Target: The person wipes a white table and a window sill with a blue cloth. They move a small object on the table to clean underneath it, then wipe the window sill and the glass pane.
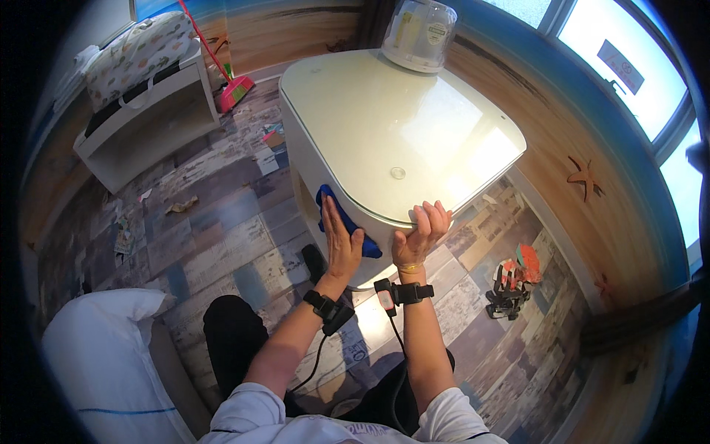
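Note:
A white glossy table [310, 139] with a rounded glass top stands before me. My left hand [341, 238] lies flat, fingers together, against its curved front side, pressing a blue cloth [366, 247] to it. Part of the cloth is hidden under the palm. On the near right corner, my right hand [419, 233] grips the edge, with the fingers bent over the glass top and the thumb at the rim. Both wrists carry black straps with small cabled devices.
A clear plastic canister [419, 36] stands at the table's far end. Left are a white bench [150, 127] with a patterned cushion and a pink broom [236, 91]. Litter [125, 236] dots the plank floor. A toy-like heap [510, 283] lies right. White bedding [105, 361] is near left.

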Motion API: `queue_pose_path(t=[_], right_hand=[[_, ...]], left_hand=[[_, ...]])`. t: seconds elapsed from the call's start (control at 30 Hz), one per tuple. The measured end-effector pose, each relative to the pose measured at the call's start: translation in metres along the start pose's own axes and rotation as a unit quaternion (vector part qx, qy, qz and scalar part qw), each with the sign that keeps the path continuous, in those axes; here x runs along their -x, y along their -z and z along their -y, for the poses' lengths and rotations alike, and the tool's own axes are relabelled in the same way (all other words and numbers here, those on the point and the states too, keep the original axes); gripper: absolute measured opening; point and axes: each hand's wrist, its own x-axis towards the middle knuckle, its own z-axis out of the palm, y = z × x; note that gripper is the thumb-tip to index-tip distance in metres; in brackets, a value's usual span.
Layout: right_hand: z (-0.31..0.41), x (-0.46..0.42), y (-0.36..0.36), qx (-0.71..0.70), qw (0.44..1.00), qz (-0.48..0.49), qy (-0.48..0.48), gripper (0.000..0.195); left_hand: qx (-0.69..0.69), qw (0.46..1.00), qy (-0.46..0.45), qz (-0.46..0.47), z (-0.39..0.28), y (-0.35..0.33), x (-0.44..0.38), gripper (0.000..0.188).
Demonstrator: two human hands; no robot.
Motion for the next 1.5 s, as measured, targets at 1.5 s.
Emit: queue_pose_path(t=[1.5], right_hand=[[0.149,-0.026,-0.221,-0.094,0.933,0.323,-0.123,0.049]], left_hand=[[0.113,0.989,-0.093,0.000,0.199,0.027,-0.199,0.075]])
